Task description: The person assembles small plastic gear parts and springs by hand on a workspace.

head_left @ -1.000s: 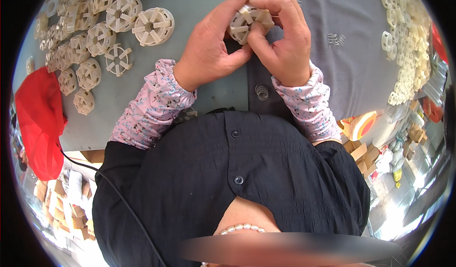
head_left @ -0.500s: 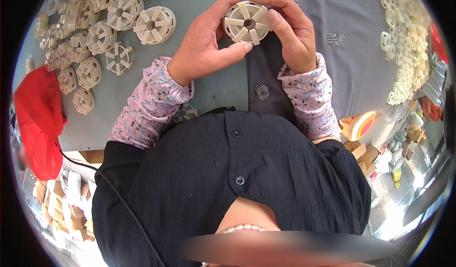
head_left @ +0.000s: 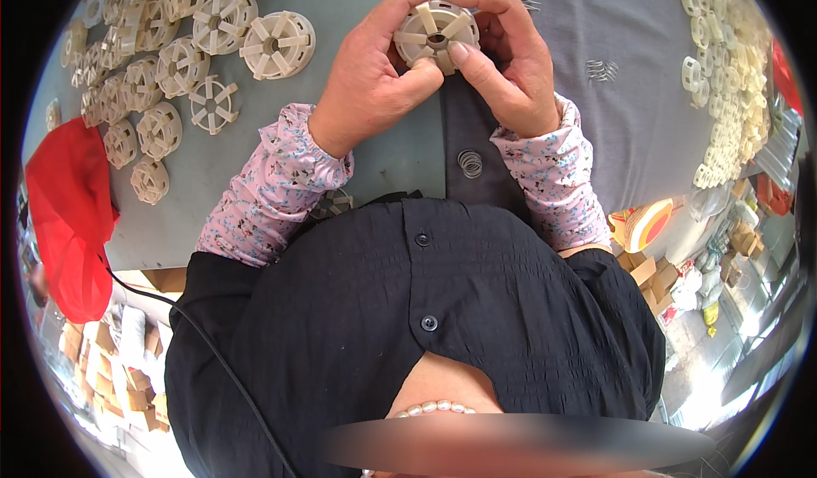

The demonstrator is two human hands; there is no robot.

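Observation:
Between my two hands I hold a round cream plastic part (head_left: 437,28) with spoke-like bars around a central hole. My left hand (head_left: 379,69) is wrapped round its left side, thumb at the lower edge. From the right, my right hand (head_left: 511,65) grips it, the thumb pressed on the lower right of its face. The undersides of the part and some fingertips are hidden. Metal springs lie on the grey cloth: one (head_left: 470,164) below my hands, another (head_left: 602,71) to the right, and one (head_left: 531,0) beside my right fingers.
Many similar round cream parts (head_left: 277,45) cover the table's left side, with a loose spoked piece (head_left: 214,105) among them. A pile of cream rings (head_left: 732,95) lines the far right. A red cloth bag (head_left: 72,214) hangs at the left edge. Cardboard boxes lie on the floor.
The round part has tilted and shifted slightly left in my hands. My right thumb has moved down and left across its face, and my left thumb has drawn in a little.

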